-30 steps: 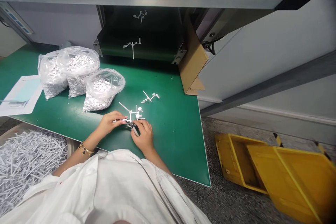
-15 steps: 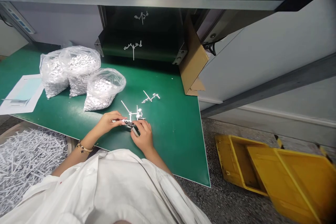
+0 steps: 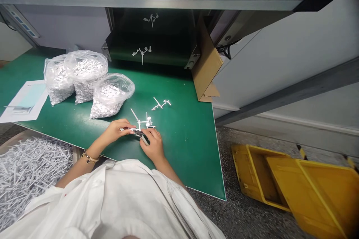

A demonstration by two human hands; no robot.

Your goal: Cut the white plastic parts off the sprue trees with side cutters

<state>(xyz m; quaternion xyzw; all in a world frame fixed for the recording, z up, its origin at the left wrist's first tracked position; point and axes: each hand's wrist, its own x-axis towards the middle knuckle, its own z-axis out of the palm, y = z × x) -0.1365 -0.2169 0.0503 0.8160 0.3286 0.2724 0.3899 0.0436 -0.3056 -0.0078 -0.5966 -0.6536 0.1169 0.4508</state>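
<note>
- The left hand [image 3: 116,130] is pinching one end of a white plastic sprue [image 3: 141,121], fingers pressed together around it, low over the green table [image 3: 185,138].
- The right hand [image 3: 153,145] is gripping a small cutter [image 3: 141,137], fingers curled around its handles, its tip meeting the sprue just beside the left fingertips.
- A second sprue [image 3: 161,103] is lying near, further back on the table.
- Three clear bags of white parts [image 3: 108,95] are sitting to the left.
- Two more sprues are riding the dark conveyor [image 3: 148,50] behind.

Bright even light, sharp, edges bent
</note>
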